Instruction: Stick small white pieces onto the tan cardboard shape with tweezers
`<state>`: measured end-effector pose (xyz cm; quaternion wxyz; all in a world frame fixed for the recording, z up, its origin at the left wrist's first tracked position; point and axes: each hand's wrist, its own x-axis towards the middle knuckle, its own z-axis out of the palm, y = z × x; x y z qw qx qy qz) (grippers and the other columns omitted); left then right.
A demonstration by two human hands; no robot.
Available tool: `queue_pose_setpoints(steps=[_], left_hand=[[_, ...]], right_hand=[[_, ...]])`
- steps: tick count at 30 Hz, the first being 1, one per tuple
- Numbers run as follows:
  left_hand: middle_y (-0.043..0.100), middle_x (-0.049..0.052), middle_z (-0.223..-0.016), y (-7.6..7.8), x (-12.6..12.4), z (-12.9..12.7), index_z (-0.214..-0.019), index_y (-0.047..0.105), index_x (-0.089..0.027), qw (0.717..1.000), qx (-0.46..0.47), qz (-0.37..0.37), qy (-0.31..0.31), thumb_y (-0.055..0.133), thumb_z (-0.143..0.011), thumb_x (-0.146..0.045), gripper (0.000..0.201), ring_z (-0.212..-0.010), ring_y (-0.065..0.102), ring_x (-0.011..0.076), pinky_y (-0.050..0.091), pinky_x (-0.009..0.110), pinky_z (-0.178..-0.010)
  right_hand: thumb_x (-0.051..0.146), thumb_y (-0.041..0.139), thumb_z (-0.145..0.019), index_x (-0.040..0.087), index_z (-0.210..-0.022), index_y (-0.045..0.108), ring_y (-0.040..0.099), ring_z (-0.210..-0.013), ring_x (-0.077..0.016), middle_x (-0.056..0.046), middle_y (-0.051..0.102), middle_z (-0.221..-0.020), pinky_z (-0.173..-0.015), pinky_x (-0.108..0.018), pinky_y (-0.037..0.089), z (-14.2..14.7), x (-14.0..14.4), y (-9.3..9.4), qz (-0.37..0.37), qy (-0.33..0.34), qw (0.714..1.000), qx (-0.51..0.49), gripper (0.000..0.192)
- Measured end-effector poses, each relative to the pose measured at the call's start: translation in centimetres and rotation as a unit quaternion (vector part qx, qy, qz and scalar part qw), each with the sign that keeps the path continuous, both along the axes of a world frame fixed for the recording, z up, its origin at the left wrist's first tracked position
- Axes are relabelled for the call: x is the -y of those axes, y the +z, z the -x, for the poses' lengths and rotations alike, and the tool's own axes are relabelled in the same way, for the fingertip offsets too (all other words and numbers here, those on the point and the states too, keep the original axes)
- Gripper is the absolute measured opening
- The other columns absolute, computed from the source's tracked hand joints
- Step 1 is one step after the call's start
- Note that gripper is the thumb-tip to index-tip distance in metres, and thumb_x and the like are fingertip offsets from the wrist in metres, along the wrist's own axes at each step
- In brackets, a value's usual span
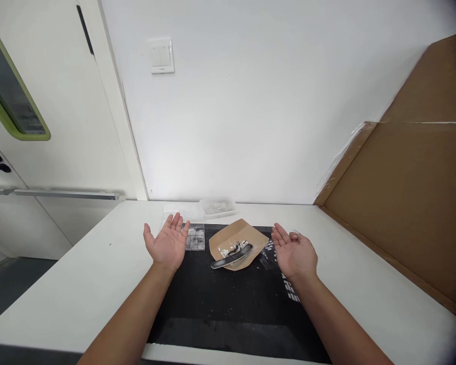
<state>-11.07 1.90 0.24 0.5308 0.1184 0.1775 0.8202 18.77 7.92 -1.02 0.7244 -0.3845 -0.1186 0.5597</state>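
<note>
My left hand is raised palm up above the left side of a black mat, fingers stretched and holding nothing. Just behind it, partly covered by the fingers, stands a clear compartment box with pale pieces inside. My right hand is also turned palm up, its fingers extended, over the mat's right edge; a small shiny spot shows near its fingertips, too small to make out. Between the hands lies a brown paper sheet. On it rest a curved black nail file, small white chips and dark scraps.
A translucent tub with pale contents stands against the wall, beside a clear flat lid. White rectangles mark the mat's right side. A cardboard panel borders the white table on the right; a door is at left.
</note>
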Motion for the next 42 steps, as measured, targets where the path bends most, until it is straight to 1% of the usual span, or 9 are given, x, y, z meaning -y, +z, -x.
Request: queue_pose_setpoints(steps=[4, 8, 11, 15, 21, 25, 34, 38, 42], left_hand=[[0.045, 0.022, -0.153, 0.1, 0.0, 0.0, -0.142, 0.048, -0.011, 1.000, 0.003, 0.002, -0.007, 0.048, -0.087, -0.073, 0.083, -0.149, 0.038, 0.0314, 0.046, 0.050, -0.113], [0.046, 0.021, -0.153, 0.3, 0.1, 0.0, -0.142, 0.048, -0.013, 1.000, -0.003, 0.000, -0.006, 0.045, -0.088, -0.073, 0.082, -0.147, 0.040, 0.0311, 0.045, 0.051, -0.114], [0.045, 0.021, -0.154, 0.4, 0.2, -0.1, -0.143, 0.048, -0.013, 1.000, -0.013, -0.010, -0.004, 0.045, -0.088, -0.072, 0.081, -0.148, 0.039, 0.0308, 0.043, 0.051, -0.115], [0.044, 0.021, -0.154, 0.5, 0.3, -0.1, -0.145, 0.046, -0.012, 1.000, -0.018, -0.013, -0.008, 0.045, -0.088, -0.072, 0.082, -0.150, 0.036, 0.0311, 0.044, 0.051, -0.115], [0.043, 0.022, -0.155, 0.4, 0.3, -0.1, -0.146, 0.044, -0.010, 1.000, -0.015, -0.013, -0.005, 0.046, -0.088, -0.072, 0.084, -0.150, 0.036, 0.0313, 0.043, 0.051, -0.115], [0.042, 0.022, -0.156, 0.3, 0.3, -0.1, -0.146, 0.043, -0.010, 1.000, -0.020, -0.017, -0.005, 0.048, -0.088, -0.071, 0.085, -0.150, 0.035, 0.0313, 0.042, 0.050, -0.116], [0.046, 0.020, -0.154, 0.3, 0.3, -0.2, -0.142, 0.049, -0.013, 1.000, -0.022, -0.008, -0.004, 0.045, -0.088, -0.073, 0.080, -0.150, 0.036, 0.0299, 0.041, 0.049, -0.117], [0.048, 0.019, -0.153, 0.1, 0.2, -0.1, -0.140, 0.051, -0.014, 0.999, -0.031, -0.015, -0.006, 0.045, -0.088, -0.074, 0.080, -0.150, 0.036, 0.0287, 0.038, 0.046, -0.119], [0.047, 0.020, -0.153, 0.1, 0.3, -0.1, -0.143, 0.049, -0.013, 0.999, -0.032, -0.016, -0.001, 0.045, -0.087, -0.075, 0.083, -0.150, 0.036, 0.0285, 0.038, 0.045, -0.119]], right_hand=[[0.026, 0.038, -0.098, 0.024, -0.069, 0.039, 0.069, -0.113, -0.0166, -0.011, 0.072, -0.118, -0.097, -0.034, 0.059, 0.1, 0.0, -0.1, 0.002, 0.019, 1.000, -0.001, 0.030], [0.028, 0.035, -0.102, 0.024, -0.068, 0.039, 0.068, -0.112, -0.0143, -0.010, 0.069, -0.125, -0.101, -0.032, 0.057, -0.3, -0.2, -0.3, -0.001, 0.017, 1.000, -0.005, 0.034], [0.032, 0.031, -0.105, 0.024, -0.069, 0.039, 0.068, -0.111, -0.0141, -0.011, 0.068, -0.127, -0.100, -0.033, 0.058, -0.5, -0.5, -0.5, -0.009, 0.026, 1.000, -0.008, 0.038], [0.036, 0.032, -0.106, 0.025, -0.070, 0.039, 0.067, -0.112, -0.0157, -0.012, 0.068, -0.126, -0.098, -0.036, 0.060, -0.6, -0.9, -0.9, -0.001, 0.020, 1.000, 0.002, 0.039], [0.034, 0.036, -0.104, 0.025, -0.071, 0.038, 0.066, -0.116, -0.0168, -0.012, 0.067, -0.126, -0.097, -0.037, 0.060, -0.6, -0.9, -1.1, 0.009, 0.025, 1.000, 0.009, 0.035], [0.035, 0.033, -0.106, 0.025, -0.070, 0.038, 0.066, -0.116, -0.0164, -0.012, 0.069, -0.125, -0.098, -0.036, 0.060, -0.4, -0.7, -0.7, 0.015, 0.020, 1.000, 0.009, 0.037], [0.033, 0.035, -0.105, 0.024, -0.070, 0.038, 0.067, -0.116, -0.0165, -0.012, 0.070, -0.123, -0.099, -0.037, 0.059, -0.2, -0.6, -0.5, 0.028, 0.020, 0.999, 0.012, 0.036], [0.032, 0.037, -0.104, 0.024, -0.070, 0.038, 0.068, -0.114, -0.0156, -0.012, 0.070, -0.122, -0.101, -0.035, 0.057, -0.3, -0.6, -0.4, 0.036, 0.015, 0.999, 0.018, 0.034], [0.028, 0.039, -0.100, 0.024, -0.072, 0.038, 0.072, -0.107, -0.0168, -0.015, 0.069, -0.121, -0.097, -0.033, 0.059, -0.4, -0.5, -0.4, 0.030, 0.006, 0.999, 0.022, 0.029]])
